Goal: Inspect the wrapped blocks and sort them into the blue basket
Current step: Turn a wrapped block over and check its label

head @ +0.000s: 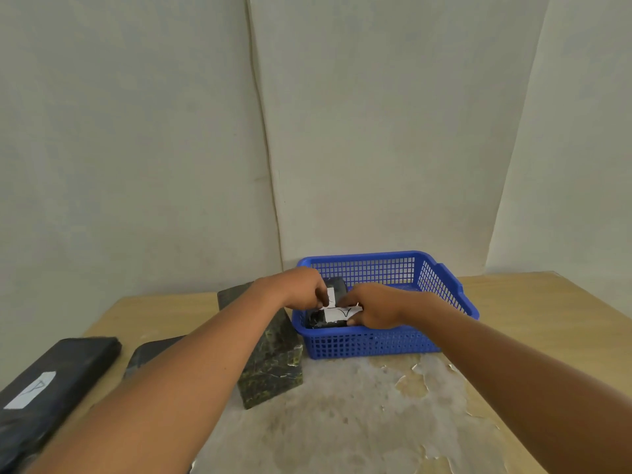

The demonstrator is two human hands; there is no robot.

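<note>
Blue basket (372,343) sits on the wooden surface (533,302) at about 1 o'clock from centre, against the wall. Both hands are inside it. Left hand (301,289) has its fingers curled down onto the far wrapped block (338,287); right hand (374,309) has its fingers wrapped on the right end of the near wrapped block (325,319), thumb under the white label (340,313). Whether the left hand truly grips or just steadies, cannot tell for sure; looks like a pinch at the label edge.

Step in hand, my guess: seating the two blocks side by side in the basket. To do it well, lower flat, keep labels facing up so the marks stay readable, and let go only once both blocks rest on the basket floor, not propped on each other or the rim.

Count: two black wrapped blocks in the basket, each with a white label. Outside, at 8 o'clock, one long black wrapped block (54,378) with label, one more dark block (150,354) partly hidden by the left forearm. One green marbled stone block (270,350) standing just left of the basket, unwrapped. One basket.
</note>
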